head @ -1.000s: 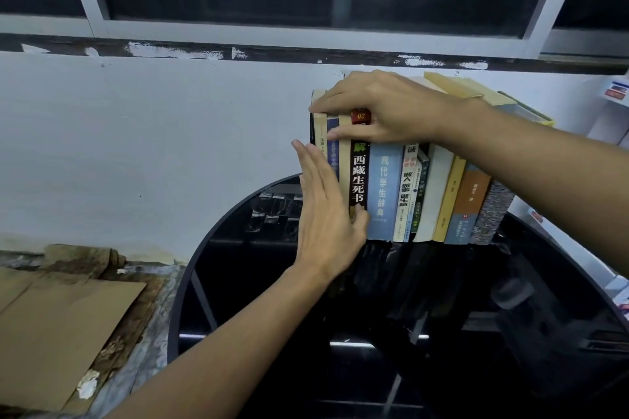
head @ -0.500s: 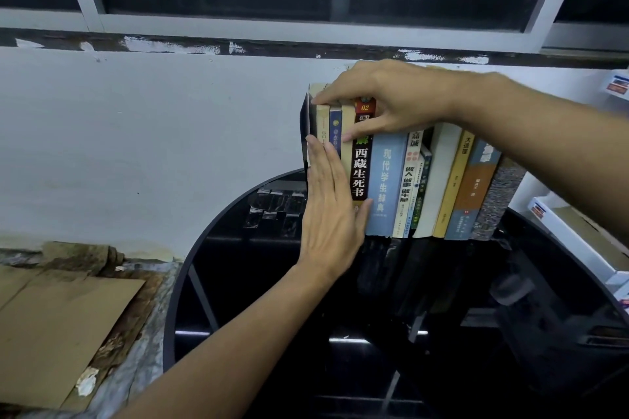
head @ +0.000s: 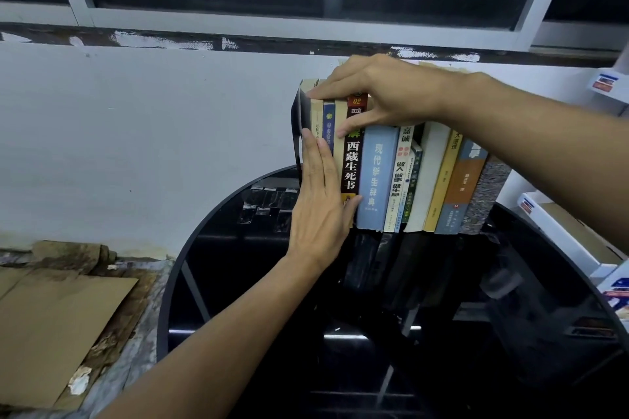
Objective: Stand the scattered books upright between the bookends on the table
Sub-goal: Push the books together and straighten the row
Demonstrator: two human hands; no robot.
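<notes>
Books [head: 391,177] stood in a row at the table's [head: 238,282] far edge, against the black bookend [head: 299,119]. The left hand [head: 320,214] lay flat and open on the leftmost spines; the right hand [head: 381,95] gripped their tops. Since a second before, the leaning right-end books had straightened.

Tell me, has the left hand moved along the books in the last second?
Yes, slightly. The left hand has slid up the spines: a second ago its fingertips ended below the right hand's thumb on the black-spined book; now they reach level with it.
</notes>
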